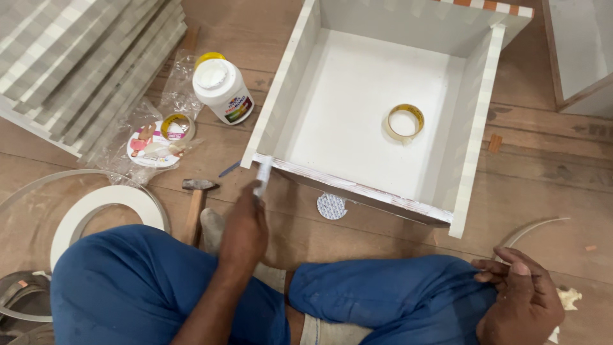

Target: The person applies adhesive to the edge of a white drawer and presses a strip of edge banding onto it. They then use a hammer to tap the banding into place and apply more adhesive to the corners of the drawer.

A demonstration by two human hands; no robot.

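one head-worn camera looks steeply down from close above, past blue-trousered knees, onto the wooden floor [357,236] beyond the hands.

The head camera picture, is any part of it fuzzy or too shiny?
In the head view, the left hand and the small brush it holds look slightly smeared; the white box and the tape roll inside it are sharp; light is soft and even, with no strong glare.
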